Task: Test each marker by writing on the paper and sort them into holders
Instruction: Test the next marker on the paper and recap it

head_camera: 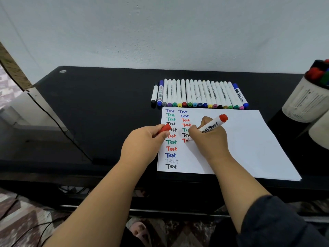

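**Red marker writing on the paper, its cap in the other hand**

The red marker (211, 124) slants across the middle of the paper (249, 145), its long axis running from the tip at lower left, down on the sheet, up to its red end cap at upper right. The barrel is white and reads "White Board" in black script along its length. The tip sits at a half-finished red word, of which only a "T" and part of the next letter show.

The right hand (208, 141) grips the marker low on the barrel, fingers curled tightly round it, with the heel of the hand resting on the paper. The left hand (144, 139) lies at the paper's left edge, fingers curled in, pinching the red cap (165, 128) between thumb and fingers; the cap points up and right over the first column of words.

The paper lies on the black table (92, 107) and carries two columns of the word "Test" in blue, green, black and red, with one pale grey, barely legible line near the bottom of the left column.

Beyond the paper's far edge a row of markers (199, 95) lies side by side, mostly white barrels with coloured ends toward the paper; the rightmost, a blue one, also reads "White Board". At the table's right edge stands a white holder (306, 102) with red, green and blue marker ends showing at its mouth. A second white holder (320, 132), cut off by the frame, sits just in front of it.
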Tool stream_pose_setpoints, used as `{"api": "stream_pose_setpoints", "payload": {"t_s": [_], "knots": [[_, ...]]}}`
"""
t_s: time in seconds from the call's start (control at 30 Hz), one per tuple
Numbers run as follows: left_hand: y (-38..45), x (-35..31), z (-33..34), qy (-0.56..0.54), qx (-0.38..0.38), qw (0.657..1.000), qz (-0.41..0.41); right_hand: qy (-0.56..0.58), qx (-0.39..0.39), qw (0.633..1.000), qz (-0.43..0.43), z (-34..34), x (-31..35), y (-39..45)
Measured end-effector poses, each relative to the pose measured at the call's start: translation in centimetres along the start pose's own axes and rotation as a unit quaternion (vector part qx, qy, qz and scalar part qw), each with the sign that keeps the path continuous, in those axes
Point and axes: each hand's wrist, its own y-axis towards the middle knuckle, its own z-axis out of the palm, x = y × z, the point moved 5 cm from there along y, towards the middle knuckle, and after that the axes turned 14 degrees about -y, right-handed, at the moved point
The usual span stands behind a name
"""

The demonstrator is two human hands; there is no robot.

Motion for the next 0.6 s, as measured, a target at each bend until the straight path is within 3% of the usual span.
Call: {"api": "stream_pose_setpoints", "payload": {"t_s": [0.6], "knots": [[0.3,0.55,0.19,-0.008,-0.009,1.0,0.009,-0.007,-0.022,1.0,0.008,-0.35,-0.15,-0.15]]}}
